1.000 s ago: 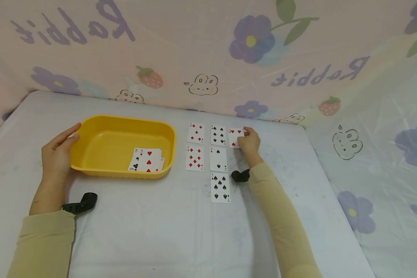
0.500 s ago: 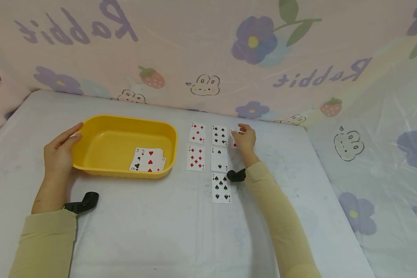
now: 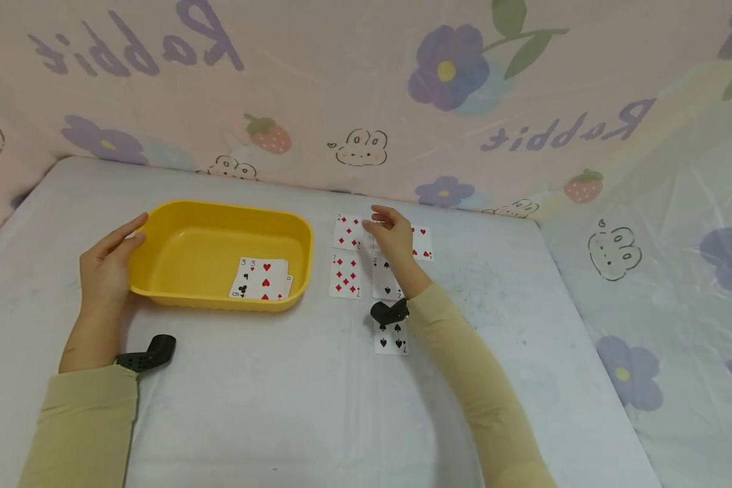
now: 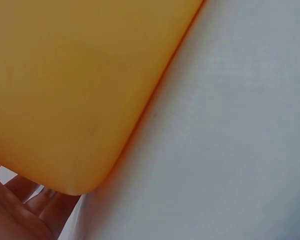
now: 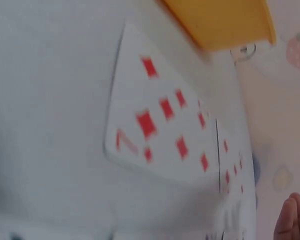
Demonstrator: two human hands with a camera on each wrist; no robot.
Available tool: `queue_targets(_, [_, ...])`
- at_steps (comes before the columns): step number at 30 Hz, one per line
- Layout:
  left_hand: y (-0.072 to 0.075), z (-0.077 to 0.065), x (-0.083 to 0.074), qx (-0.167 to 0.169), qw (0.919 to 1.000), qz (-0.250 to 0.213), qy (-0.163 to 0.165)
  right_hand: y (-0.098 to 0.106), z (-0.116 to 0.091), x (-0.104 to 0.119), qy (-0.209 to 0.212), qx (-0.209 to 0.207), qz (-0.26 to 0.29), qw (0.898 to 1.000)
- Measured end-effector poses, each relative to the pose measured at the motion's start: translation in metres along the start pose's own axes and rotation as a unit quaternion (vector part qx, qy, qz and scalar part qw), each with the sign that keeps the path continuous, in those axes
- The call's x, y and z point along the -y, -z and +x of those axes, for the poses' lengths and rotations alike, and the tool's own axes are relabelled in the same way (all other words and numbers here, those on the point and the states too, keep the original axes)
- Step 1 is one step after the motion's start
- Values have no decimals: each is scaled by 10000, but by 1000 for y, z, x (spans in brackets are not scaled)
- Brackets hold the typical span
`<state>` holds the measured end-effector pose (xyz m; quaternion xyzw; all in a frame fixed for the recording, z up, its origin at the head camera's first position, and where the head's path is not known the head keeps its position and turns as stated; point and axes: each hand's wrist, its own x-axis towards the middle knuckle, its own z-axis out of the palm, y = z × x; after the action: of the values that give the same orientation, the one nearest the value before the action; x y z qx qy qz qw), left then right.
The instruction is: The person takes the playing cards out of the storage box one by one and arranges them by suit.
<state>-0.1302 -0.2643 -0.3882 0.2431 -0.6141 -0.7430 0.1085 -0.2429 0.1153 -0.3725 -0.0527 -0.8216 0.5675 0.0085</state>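
My left hand point(image 3: 105, 271) grips the left end of a yellow plastic tub point(image 3: 219, 304), thumb over the rim and fingers along the outside. In the left wrist view the tub's side point(image 4: 80, 110) fills the upper left. Playing cards lie face up inside, a three of hearts point(image 3: 266, 279) on top. My right hand point(image 3: 393, 234) hovers over the laid-out cards with loosely bent fingers and nothing in them. It covers most of the six of spades, its fingertips close to the five of diamonds point(image 3: 346, 234). To its right lies a hearts card point(image 3: 423, 245).
Below are the seven of diamonds point(image 3: 345, 276), a partly covered two of spades point(image 3: 385, 279) and a seven of spades point(image 3: 392, 340) half hidden by the wrist camera point(image 3: 389, 312). A white cloth covers the table point(image 3: 268, 400). A printed curtain point(image 3: 317, 81) rises behind.
My right hand has let go of the hearts card and moved left over the six of spades, leaving that card on the table. My left hand has kept its hold on the tub.
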Motion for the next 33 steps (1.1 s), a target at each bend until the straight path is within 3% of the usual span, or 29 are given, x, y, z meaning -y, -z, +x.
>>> queue_targets(5, [1,1,1,35,9999,-28,-103,-20,-14,12,404,386,163,9983])
queue_targets(12, [1,2,1,77,9994,-300,-167,-46,-36,29,795,1025,-49,9915])
queue_targets(24, [0,3,1,13,9999,31,-111,-84,-62,50,847,1718,185,9813])
queue_targets(33, [-1,1,0,-47,9999,39,-115,-106,-68,66,774,2159,-1220,9657])
